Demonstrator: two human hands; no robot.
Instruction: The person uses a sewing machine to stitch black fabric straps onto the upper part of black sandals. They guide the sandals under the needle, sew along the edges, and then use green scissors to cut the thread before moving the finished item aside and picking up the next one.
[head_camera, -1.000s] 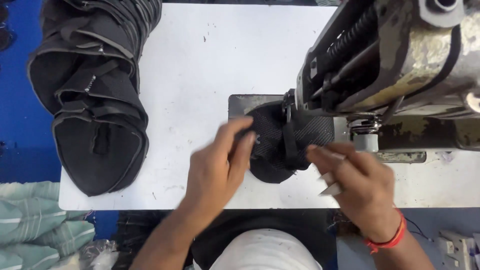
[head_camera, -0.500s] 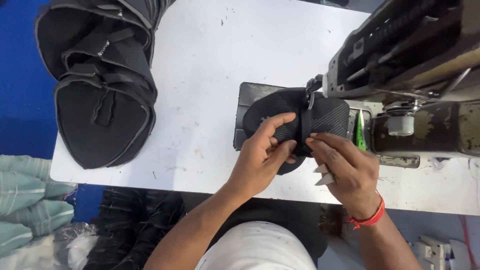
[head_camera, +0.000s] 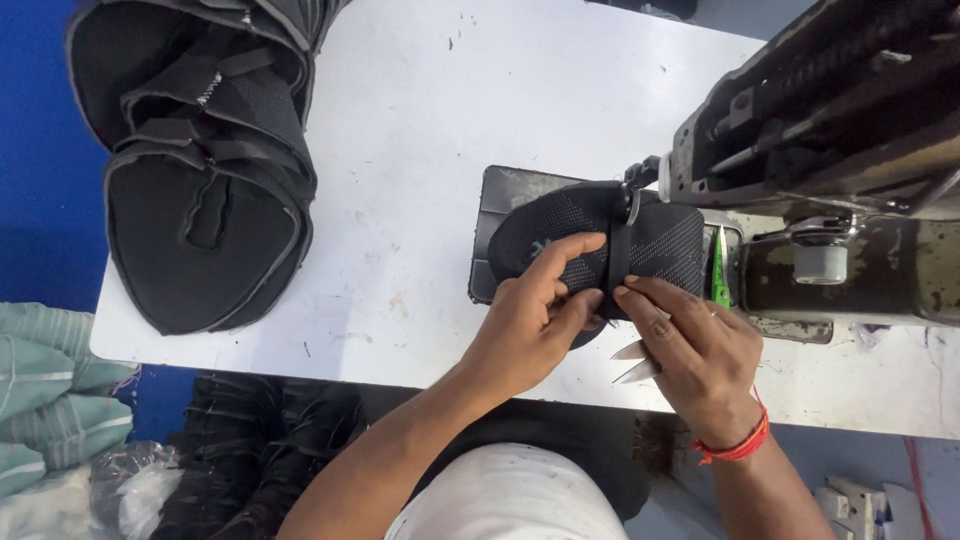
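Your left hand (head_camera: 540, 320) pinches the black mesh piece (head_camera: 600, 250), which lies under the sewing machine (head_camera: 820, 150). Your right hand (head_camera: 700, 345) presses the piece and holds snips (head_camera: 632, 362). Keep the piece flat.

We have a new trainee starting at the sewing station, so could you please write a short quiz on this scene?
1. True or false: both hands touch the black mesh piece.
2. What small tool is in the right hand?
3. The pile of black pieces lies: A) beside the left hand, B) at the far left of the white table, C) under the sewing machine.

Key: 1 true; 2 thread snips; 3 B.
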